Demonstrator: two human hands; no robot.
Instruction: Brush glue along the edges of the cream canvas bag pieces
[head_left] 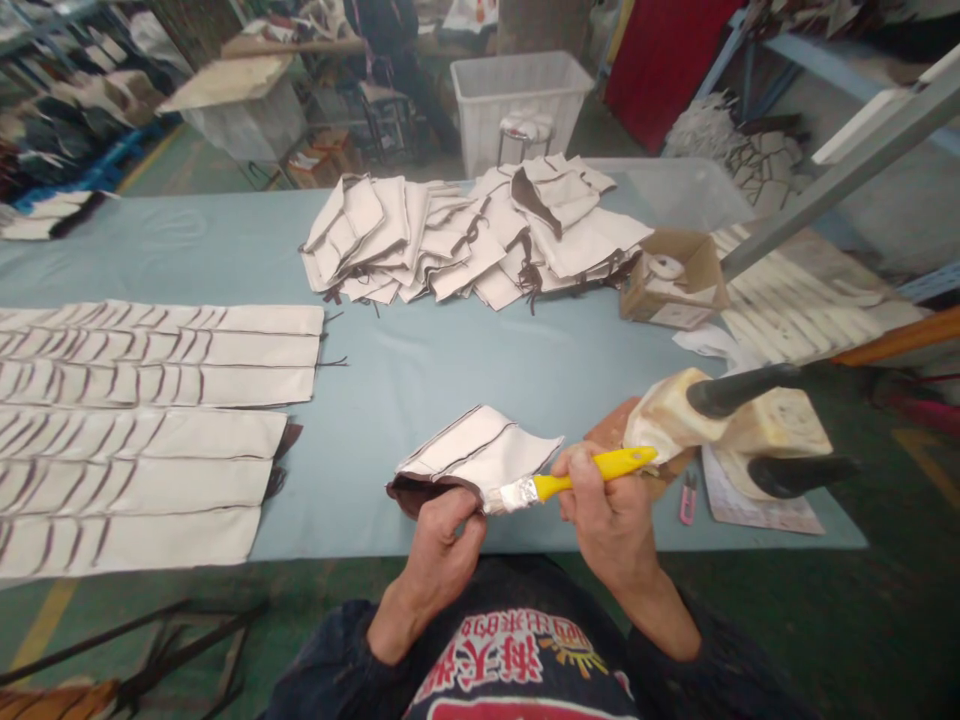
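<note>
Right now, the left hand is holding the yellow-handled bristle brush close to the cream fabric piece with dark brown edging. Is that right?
Not quite: in the head view, the right hand is holding the yellow-handled bristle brush close to the cream fabric piece with dark brown edging. The left hand is gripping that piece's edge.

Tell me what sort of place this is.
Likely a workshop or factory for sewn goods: a long table bears a heap of similar pale pieces, the right hand holds a yellow brush, and a large plastic bin stands beyond.
</note>
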